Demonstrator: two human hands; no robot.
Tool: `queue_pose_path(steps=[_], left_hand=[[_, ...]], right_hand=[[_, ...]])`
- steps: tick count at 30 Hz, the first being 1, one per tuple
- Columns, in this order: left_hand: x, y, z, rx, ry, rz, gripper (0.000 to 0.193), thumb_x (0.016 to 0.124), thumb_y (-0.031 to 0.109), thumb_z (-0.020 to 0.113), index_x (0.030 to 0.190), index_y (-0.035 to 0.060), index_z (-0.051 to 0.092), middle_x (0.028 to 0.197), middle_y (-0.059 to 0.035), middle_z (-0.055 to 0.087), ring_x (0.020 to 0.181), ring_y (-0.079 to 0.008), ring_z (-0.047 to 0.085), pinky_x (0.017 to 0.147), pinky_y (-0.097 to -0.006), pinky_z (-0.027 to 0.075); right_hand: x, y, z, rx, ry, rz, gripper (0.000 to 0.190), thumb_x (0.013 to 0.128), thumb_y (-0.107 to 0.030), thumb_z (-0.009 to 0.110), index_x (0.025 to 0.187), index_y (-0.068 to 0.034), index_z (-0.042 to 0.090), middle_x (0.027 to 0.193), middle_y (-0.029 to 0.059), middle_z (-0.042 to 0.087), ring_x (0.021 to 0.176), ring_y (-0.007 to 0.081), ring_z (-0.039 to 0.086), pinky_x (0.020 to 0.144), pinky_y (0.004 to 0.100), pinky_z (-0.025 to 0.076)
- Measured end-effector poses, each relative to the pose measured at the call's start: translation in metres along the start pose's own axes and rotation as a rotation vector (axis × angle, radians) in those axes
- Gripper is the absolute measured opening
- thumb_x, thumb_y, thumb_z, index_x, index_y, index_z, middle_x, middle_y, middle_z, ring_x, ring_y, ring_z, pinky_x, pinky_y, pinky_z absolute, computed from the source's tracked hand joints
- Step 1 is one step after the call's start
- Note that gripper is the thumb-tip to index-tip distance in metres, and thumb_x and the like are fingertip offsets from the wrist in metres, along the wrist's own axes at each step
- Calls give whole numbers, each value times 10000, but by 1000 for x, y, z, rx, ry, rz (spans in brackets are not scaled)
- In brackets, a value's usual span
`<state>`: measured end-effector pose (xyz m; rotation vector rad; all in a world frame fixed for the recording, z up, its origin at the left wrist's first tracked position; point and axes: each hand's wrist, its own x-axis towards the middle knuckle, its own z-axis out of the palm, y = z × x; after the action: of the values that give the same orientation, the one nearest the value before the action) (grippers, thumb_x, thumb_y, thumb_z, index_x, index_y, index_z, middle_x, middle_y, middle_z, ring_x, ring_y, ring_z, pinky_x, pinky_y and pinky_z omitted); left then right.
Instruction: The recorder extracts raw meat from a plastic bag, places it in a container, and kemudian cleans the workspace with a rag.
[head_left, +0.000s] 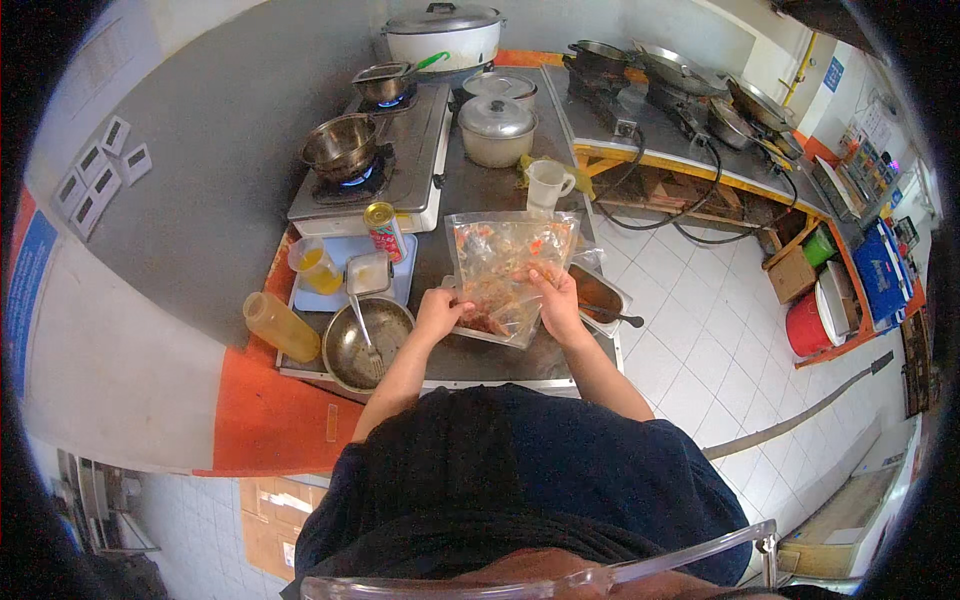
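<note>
A clear plastic bag (495, 259) with reddish-orange food smears is held up in front of me over a metal tray. My left hand (442, 315) pinches its lower left edge between thumb and fingers. On the other side, my right hand (556, 300) grips the bag, the thumb lying over its front. Reddish minced food (480, 321) shows at the bottom; whether it lies in the bag or in the tray behind, I cannot tell. Right of the bag is a metal food pan (616, 289) of orange-brown sauce with a dark-handled utensil (634, 321).
A steel bowl (349, 364) with a fork, an oil bottle (281, 326), a blue tray (311, 301) and a can (384, 231) stand left. Two pots sit over lit flames on the gas stove (420, 150). A plastic jug (546, 186) and lidded pot (496, 127) are behind the bag.
</note>
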<state>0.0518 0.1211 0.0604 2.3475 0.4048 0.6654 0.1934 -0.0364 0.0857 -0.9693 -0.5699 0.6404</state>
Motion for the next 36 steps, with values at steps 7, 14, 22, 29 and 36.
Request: queue_pose_path(steps=[7,14,22,29,36], left_hand=[[0,-4,5,-63,7,-97,251,618,169,702,648,-41,567,596,-164,537,577,-268,553,528,-338,415],[-5,-23,17,-103,-14,-83,237,592,120,679,737,-33,571,678,-163,535,582,-285,534,555,-358,433],[-4,19,-19,-179,20,-14,413,572,97,708,936,0,538,919,-135,546,821,-248,541,728,-324,420],[7,8,-27,-660,71,-215,257,729,116,655,947,23,555,889,-36,590,800,-115,544,735,-255,412],[2,24,-55,-871,221,-322,181,788,126,597,924,14,552,859,-34,592,766,-103,535,697,-233,407]], right_hand=[[-1,3,1,16,-4,-20,178,830,-63,493,989,12,521,899,104,604,841,172,573,754,284,439],[-1,3,7,10,-28,-18,174,826,-29,486,988,17,528,897,88,602,853,176,574,756,282,440],[0,6,8,-266,-23,-52,177,810,-64,533,966,13,566,914,40,601,822,96,540,742,230,415],[18,-13,19,-520,-144,-140,222,804,-105,562,995,9,560,915,30,597,831,88,523,740,229,412],[41,-65,54,-802,-345,-164,267,728,-172,646,947,-26,598,864,104,624,781,148,572,721,271,439]])
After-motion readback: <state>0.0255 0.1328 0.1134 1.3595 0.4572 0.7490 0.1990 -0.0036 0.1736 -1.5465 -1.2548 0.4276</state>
